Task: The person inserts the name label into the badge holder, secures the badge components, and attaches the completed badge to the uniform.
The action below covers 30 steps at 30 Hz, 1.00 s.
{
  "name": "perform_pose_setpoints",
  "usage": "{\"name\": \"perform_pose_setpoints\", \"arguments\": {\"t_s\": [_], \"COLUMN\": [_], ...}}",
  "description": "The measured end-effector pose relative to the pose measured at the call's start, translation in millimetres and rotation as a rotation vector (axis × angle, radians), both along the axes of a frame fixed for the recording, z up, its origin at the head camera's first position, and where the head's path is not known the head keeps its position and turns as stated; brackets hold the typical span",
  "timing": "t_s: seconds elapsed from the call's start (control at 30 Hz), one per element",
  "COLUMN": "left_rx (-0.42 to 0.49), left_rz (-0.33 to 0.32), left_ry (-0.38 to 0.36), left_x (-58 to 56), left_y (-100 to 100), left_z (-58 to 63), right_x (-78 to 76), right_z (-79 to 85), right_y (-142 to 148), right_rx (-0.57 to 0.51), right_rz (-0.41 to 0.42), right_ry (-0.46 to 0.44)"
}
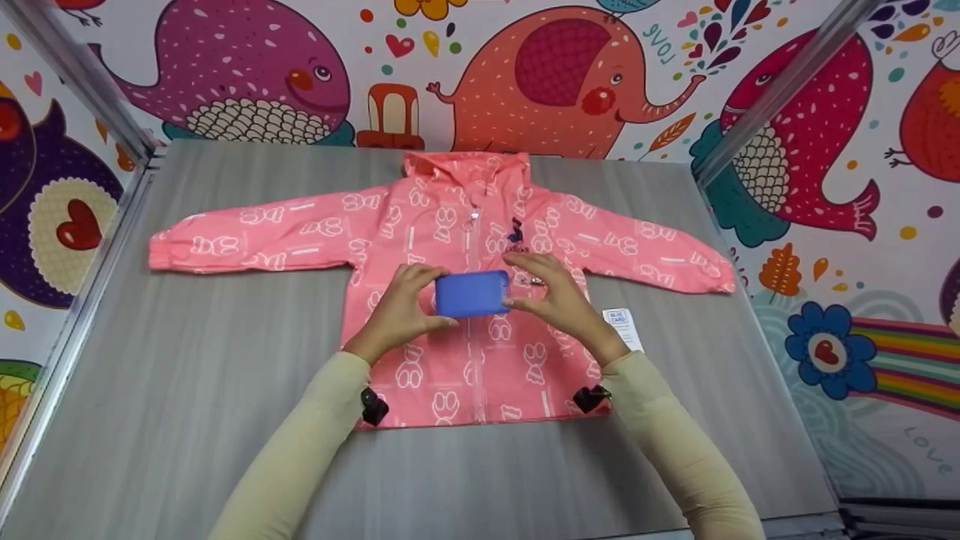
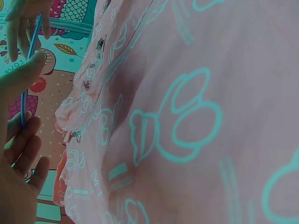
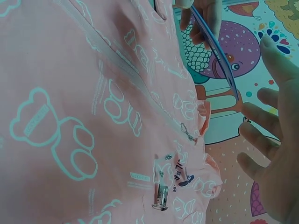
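A pink hooded jacket [image 1: 420,337] with white rabbit-like prints lies front up, sleeves spread, its zipper [image 1: 471,255] running down the middle. Above its chest a blue phone [image 1: 472,294] is held level. My left hand [image 1: 390,311] pinches the phone's left end between thumb and fingers; the left wrist view shows the phone [image 2: 32,51] edge-on there. Around the right end my right hand [image 1: 559,300] has its fingers spread; in the right wrist view a fingertip [image 3: 247,108] meets the phone's edge. A small silver clip [image 3: 161,198] hangs on the jacket's chest.
The jacket lies on a grey wood-grain table [image 1: 210,360]. Beside its right hem lies a white paper tag [image 1: 622,328]. Panels printed with cartoon animals [image 1: 555,82] stand around the back and sides, with metal posts [image 1: 780,90] at the corners.
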<state>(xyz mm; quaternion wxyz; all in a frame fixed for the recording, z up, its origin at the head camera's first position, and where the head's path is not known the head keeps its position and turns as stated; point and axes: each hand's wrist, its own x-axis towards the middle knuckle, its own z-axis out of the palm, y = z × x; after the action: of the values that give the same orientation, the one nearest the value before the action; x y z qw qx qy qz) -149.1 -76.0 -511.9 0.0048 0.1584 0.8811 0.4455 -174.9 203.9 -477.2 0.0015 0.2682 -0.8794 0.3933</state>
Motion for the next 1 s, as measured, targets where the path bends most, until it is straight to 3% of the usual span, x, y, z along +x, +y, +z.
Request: {"name": "perform_pose_setpoints", "arguments": {"t_s": [0.63, 1.0], "left_rx": [0.005, 0.013], "left_rz": [-0.023, -0.03], "left_ry": [0.001, 0.004], "left_x": [1.8, 3.0], "left_y": [0, 1], "left_z": [-0.6, -2.0], "right_x": [3.6, 6.0], "right_z": [-17.1, -18.7], "right_y": [-2, -4], "right_rx": [0.084, 0.159], "right_rz": [0.05, 0.04], "right_ry": [0.054, 0.072]}}
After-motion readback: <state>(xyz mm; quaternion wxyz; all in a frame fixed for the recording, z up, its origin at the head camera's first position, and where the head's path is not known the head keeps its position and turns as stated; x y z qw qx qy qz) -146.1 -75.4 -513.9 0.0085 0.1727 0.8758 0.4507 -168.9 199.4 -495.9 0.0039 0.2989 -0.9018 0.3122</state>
